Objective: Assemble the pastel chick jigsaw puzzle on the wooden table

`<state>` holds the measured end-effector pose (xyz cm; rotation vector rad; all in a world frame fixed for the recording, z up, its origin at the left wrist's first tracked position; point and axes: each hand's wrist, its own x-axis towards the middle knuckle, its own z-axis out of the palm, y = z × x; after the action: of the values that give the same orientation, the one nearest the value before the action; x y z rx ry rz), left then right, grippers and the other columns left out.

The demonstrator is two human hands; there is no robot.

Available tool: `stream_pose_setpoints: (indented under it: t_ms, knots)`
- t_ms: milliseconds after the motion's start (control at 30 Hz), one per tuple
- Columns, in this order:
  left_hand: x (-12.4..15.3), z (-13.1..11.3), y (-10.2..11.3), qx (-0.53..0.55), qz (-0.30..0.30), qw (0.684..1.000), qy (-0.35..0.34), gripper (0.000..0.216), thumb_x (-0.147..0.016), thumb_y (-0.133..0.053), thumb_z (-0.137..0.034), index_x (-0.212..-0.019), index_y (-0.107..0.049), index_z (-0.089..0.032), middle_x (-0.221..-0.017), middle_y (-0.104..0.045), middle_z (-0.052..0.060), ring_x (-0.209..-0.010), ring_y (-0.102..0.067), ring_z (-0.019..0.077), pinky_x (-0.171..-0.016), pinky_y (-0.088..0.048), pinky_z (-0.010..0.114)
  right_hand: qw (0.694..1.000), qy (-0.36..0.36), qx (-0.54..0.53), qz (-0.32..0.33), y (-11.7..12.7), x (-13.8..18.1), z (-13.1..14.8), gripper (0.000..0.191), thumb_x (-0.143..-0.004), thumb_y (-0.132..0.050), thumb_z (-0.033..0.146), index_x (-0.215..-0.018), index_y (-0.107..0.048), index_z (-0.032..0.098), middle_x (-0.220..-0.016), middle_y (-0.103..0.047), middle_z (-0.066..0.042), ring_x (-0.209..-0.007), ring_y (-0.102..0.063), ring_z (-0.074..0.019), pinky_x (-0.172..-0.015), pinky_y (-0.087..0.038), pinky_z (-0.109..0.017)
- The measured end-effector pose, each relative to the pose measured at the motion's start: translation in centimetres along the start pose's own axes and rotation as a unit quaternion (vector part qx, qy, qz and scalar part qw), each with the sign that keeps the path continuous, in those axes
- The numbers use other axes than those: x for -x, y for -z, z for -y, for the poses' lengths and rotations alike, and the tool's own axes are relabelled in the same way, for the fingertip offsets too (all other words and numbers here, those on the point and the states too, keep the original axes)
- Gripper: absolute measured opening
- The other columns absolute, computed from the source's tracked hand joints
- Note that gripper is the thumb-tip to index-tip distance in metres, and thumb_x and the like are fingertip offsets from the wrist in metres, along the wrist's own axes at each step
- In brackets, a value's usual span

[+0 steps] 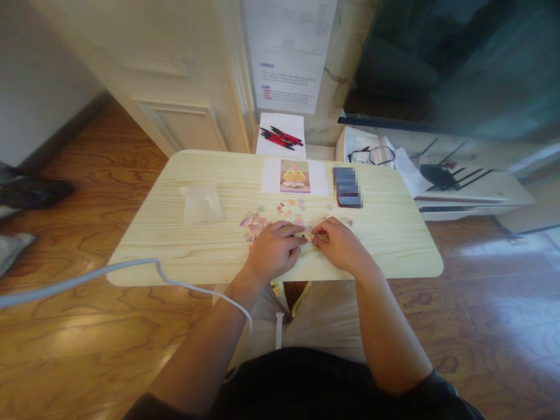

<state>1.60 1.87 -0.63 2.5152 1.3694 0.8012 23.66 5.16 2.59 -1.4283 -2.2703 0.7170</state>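
My left hand and my right hand rest close together on a pale wooden table, fingertips almost meeting. Both pinch small jigsaw pieces between thumb and fingers. More loose pastel pieces lie scattered just beyond my left hand, and a few others sit farther back. A reference picture of a yellow cartoon figure lies on a white sheet at the table's far edge.
A clear plastic bag lies at the left of the table. A dark phone sits right of the picture. Red and black pens lie on a white stand behind. A white cable crosses the near left edge.
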Motion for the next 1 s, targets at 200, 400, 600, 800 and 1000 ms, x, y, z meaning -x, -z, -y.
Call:
stream_pose_setpoints:
  t_ms: [200,400,600,800,1000]
  knots:
    - [0.1,0.0,0.0,0.003,-0.002,1.000,0.004,0.031,-0.094,-0.059,-0.017,-0.109,-0.082,-0.031,-0.130,-0.075,0.000,-0.121,-0.064,0.0251,-0.105,-0.052,0.047,0.998,-0.041,-0.057,0.000,0.2,0.3,-0.3,0.004,-0.091,-0.071,0.019,-0.090,-0.068,0.022,-0.086,-0.070,0.000,-0.079,-0.066,-0.0170,-0.073,-0.048,-0.030]
    - [0.1,0.0,-0.1,0.002,0.003,1.000,0.003,0.031,-0.095,-0.058,-0.017,-0.110,-0.082,-0.030,-0.130,-0.075,0.000,-0.121,-0.064,0.0251,-0.105,-0.052,0.047,0.993,-0.057,-0.098,-0.031,0.0,0.6,-0.9,0.017,-0.092,-0.068,0.017,-0.104,-0.075,0.026,-0.094,-0.079,0.000,-0.084,-0.070,-0.0176,-0.076,-0.050,-0.030]
    - [0.0,0.0,-0.2,0.003,-0.005,1.000,-0.002,0.031,-0.093,-0.059,-0.016,-0.108,-0.082,-0.030,-0.129,-0.076,0.000,-0.119,-0.065,0.0247,-0.104,-0.053,0.046,0.993,-0.064,-0.075,-0.065,0.1,0.6,-0.6,0.016,-0.091,-0.067,0.018,-0.097,-0.080,0.025,-0.095,-0.081,-0.001,-0.081,-0.071,-0.0186,-0.078,-0.052,-0.032]
    - [0.0,0.0,-0.1,0.000,-0.007,1.000,-0.003,0.031,-0.092,-0.060,-0.016,-0.108,-0.083,-0.030,-0.129,-0.076,-0.001,-0.118,-0.066,0.0249,-0.104,-0.053,0.046,0.990,-0.074,-0.068,-0.095,-0.3,0.5,-0.2,0.010,-0.090,-0.070,0.022,-0.095,-0.078,0.026,-0.091,-0.080,0.000,-0.077,-0.071,-0.0181,-0.077,-0.052,-0.031]
    - [0.1,0.1,-0.2,0.002,-0.012,1.000,-0.005,0.031,-0.093,-0.060,-0.016,-0.109,-0.083,-0.031,-0.129,-0.076,0.000,-0.118,-0.066,0.0245,-0.104,-0.053,0.046,0.987,-0.100,-0.064,-0.111,-1.2,0.3,0.5,0.007,-0.091,-0.070,0.025,-0.091,-0.077,0.026,-0.086,-0.079,0.000,-0.076,-0.070,-0.0182,-0.073,-0.050,-0.031]
